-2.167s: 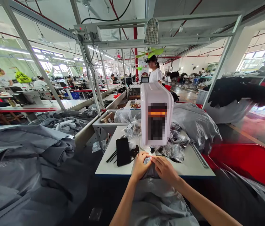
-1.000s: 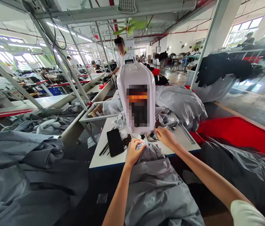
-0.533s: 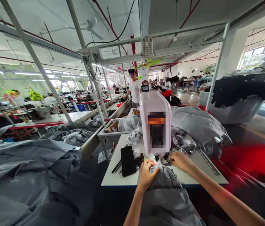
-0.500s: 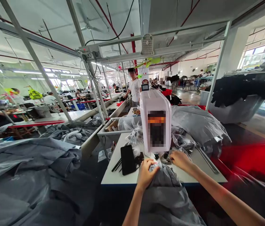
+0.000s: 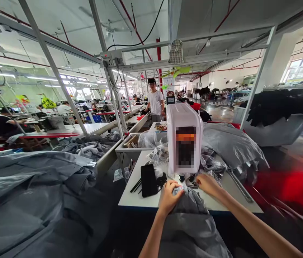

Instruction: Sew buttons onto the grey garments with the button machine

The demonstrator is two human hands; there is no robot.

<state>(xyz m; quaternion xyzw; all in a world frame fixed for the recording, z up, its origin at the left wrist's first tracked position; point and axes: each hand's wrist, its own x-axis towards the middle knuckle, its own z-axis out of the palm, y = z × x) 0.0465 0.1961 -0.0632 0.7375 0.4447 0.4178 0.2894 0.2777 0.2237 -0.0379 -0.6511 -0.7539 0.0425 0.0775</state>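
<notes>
A white machine (image 5: pixel 185 118) with a dark pixelated front stands on the white table (image 5: pixel 132 200). Grey fabric (image 5: pixel 191 225) runs from under its head down over the table's front edge. My left hand (image 5: pixel 170 196) is closed on the fabric's upper end, just left of the machine's foot. To the right of the foot, my right hand (image 5: pixel 207 183) has its fingers curled together beside small dark parts and clear plastic bags (image 5: pixel 212 161); anything between its fingertips is too small to make out. A black phone (image 5: pixel 149 180) lies left of my left hand.
Grey fabric (image 5: pixel 27 200) is heaped at the left. More grey pieces (image 5: pixel 229 143) lie behind the table's right side, near a red container (image 5: pixel 293 190). A person in a white shirt (image 5: pixel 156 102) stands beyond the machine. Metal posts (image 5: pixel 49 61) rise at the left.
The whole view has shifted, so the table and machine appear slightly farther right. Both hands keep nearly the same places beside the machine's foot. The standing person's arm is lower.
</notes>
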